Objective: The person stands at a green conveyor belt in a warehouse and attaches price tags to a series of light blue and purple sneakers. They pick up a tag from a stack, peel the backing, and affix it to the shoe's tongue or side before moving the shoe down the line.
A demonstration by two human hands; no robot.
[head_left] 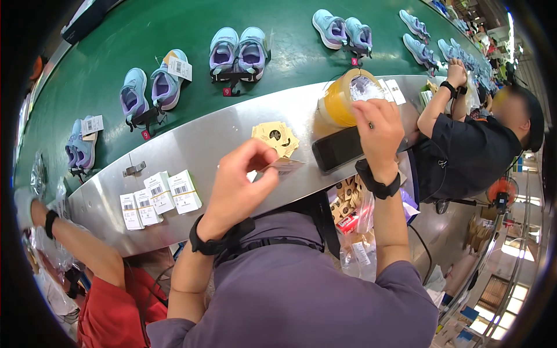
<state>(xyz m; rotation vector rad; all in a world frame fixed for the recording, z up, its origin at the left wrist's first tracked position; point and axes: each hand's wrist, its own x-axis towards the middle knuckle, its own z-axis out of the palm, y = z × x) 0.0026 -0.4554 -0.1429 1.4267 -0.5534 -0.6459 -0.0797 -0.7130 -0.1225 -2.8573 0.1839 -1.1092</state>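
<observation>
Between thumb and fingers, my left hand [246, 177] pinches a small card tag [286, 166], seen nearly edge-on above the metal ledge. Just beyond it lies a loose pile of tan tags [276, 138] with dark round prints. My right hand [380, 132] is closed in a pinch beside a yellow tape roll [337, 103]; what its fingertips hold is too small to make out. White plastic strands [365, 90] fill the roll's centre. A black phone [337, 149] lies on the ledge below the roll, near my right wrist.
Pairs of light-blue and purple shoes [238, 53] stand on the green belt [191, 29]. Stacks of white barcode tags [161, 197] sit on the metal ledge [232, 124] at left. A bin of tan tags [346, 200] is below. Co-workers flank me: red clothing [119, 310], black shirt [473, 153].
</observation>
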